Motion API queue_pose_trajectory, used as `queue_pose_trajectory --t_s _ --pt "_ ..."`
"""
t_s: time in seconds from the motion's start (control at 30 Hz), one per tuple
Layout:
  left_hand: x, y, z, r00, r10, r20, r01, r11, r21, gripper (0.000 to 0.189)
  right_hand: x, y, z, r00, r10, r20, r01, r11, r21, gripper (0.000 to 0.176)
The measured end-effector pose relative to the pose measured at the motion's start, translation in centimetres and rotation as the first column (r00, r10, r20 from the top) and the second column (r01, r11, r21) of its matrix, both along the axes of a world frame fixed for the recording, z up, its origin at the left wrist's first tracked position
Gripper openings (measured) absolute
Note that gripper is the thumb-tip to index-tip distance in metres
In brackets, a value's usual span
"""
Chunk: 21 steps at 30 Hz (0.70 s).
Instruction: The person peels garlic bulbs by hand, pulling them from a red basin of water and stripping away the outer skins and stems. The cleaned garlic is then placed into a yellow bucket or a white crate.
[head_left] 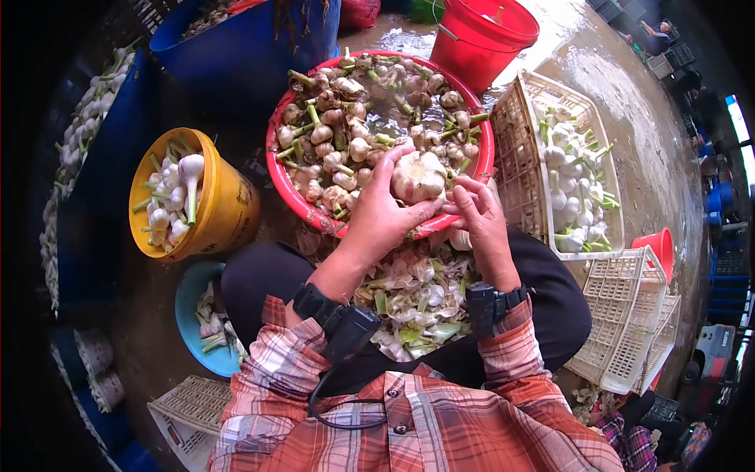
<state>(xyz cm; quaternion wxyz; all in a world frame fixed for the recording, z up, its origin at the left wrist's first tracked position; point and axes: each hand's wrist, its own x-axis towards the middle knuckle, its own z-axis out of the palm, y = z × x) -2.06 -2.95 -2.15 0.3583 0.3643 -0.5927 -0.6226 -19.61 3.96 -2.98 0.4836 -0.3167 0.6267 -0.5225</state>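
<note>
A large garlic bulb sits in my left hand, with the thumb and fingers wrapped around it. My right hand has its curled fingers at the bulb's lower right side, gripping there; exactly what the fingertips pinch is partly hidden. Just beyond both hands stands a red basin of water and many unpeeled garlic bulbs with green stems. Below my hands, between my legs, lies a heap of peeled garlic skins. A pale bulb shows beside my right hand.
At left are a yellow bucket of garlic and a light-blue basin. To the right, a cream crate holds cleaned white bulbs; stacked crates lie nearer. A red bucket and blue bins stand behind.
</note>
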Motion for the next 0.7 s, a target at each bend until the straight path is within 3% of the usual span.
queue_pose_trajectory --t_s 0.03,0.07,0.1,0.13,0.2,0.23,0.27,0.37,0.43,0.47,0.53,0.7 --pt "0.0 0.3 0.4 1.000 -0.003 0.003 0.003 1.000 -0.006 0.082 0.1 0.8 0.6 0.995 -0.028 0.097 0.030 0.999 -0.014 0.046" --pt "0.1 0.8 0.9 0.978 0.035 0.206 0.004 0.982 -0.187 0.083 0.7 1.3 1.1 0.994 -0.031 0.101 0.032 0.999 -0.016 0.046" --pt "0.2 1.5 1.4 0.914 0.099 0.392 0.051 0.934 -0.354 0.084 1.8 2.0 1.4 0.955 -0.003 0.295 0.019 0.999 -0.051 0.048" --pt "0.3 2.1 1.7 0.913 0.081 0.400 0.071 0.934 -0.351 0.084 2.6 2.5 1.6 0.878 0.024 0.478 0.022 0.996 -0.090 0.049" --pt "0.8 2.7 2.3 0.919 -0.001 0.393 0.193 0.872 -0.449 0.086 3.0 2.8 1.5 0.859 -0.053 0.508 0.099 0.993 -0.062 0.053" --pt "1.5 2.5 2.6 0.947 -0.082 0.311 0.204 0.900 -0.384 0.080 2.7 3.1 1.4 0.912 -0.008 0.411 0.053 0.994 -0.098 0.054" --pt "2.0 2.3 2.7 0.951 -0.033 0.308 0.174 0.879 -0.443 0.060 2.6 3.5 1.3 0.951 0.036 0.307 0.001 0.993 -0.122 0.055" --pt "2.2 2.4 3.4 0.954 0.114 0.278 0.069 0.817 -0.572 0.028 3.2 4.6 1.6 0.987 0.050 0.155 -0.026 0.988 -0.152 0.051" --pt "2.3 2.8 3.1 0.930 0.137 0.342 0.104 0.793 -0.600 0.026 4.0 4.6 1.8 0.999 0.006 -0.035 -0.013 0.982 -0.191 0.046" --pt "2.3 2.8 3.0 0.900 0.164 0.404 0.140 0.769 -0.624 0.024 3.9 4.7 1.9 0.999 0.005 -0.039 -0.012 0.981 -0.193 0.046" --pt "2.4 2.9 3.0 0.907 0.178 0.382 0.140 0.727 -0.672 0.021 3.9 4.9 2.3 0.951 0.014 -0.308 -0.059 0.989 -0.138 0.046" --pt "2.1 3.3 3.0 0.868 0.277 0.412 0.166 0.619 -0.768 0.013 4.1 5.4 3.2 0.885 0.024 -0.466 -0.075 0.993 -0.090 0.046"
